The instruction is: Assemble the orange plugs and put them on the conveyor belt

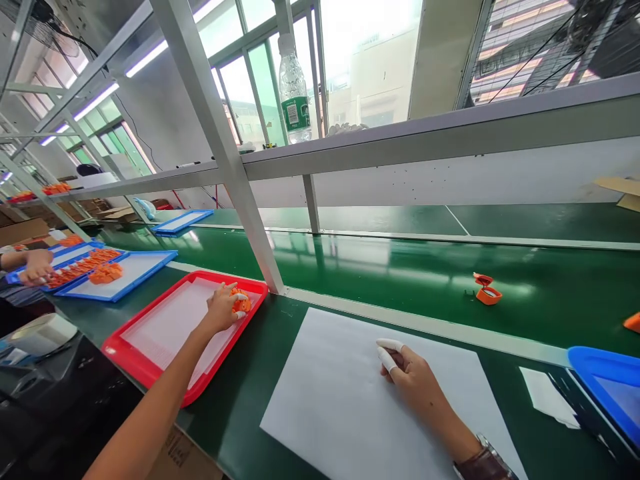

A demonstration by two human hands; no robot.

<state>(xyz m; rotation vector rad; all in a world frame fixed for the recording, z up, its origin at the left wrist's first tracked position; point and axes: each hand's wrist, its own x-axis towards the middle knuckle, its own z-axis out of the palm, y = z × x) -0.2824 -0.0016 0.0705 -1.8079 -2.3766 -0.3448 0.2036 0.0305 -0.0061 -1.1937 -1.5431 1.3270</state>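
Note:
My left hand (223, 309) reaches to the far right corner of a red tray (145, 370) with a white lining. Its fingers, some in white finger covers, close around an orange plastic piece (242, 302); the hand partly hides it, so I cannot tell its exact kind. Over a large white sheet of paper (320, 393) hovers my right hand (413, 380). White covers sit on its thumb and index finger, which come together in a pinch with nothing visible between them. The other fingers are curled under.
A small orange case (487, 293) stands lid up on the green conveyor belt (380, 267). A blue tray (607, 383) lies at right. At left, another person's hand (37, 267) works by blue trays (145, 267) of orange pieces. A metal post (223, 143) rises beyond the red tray.

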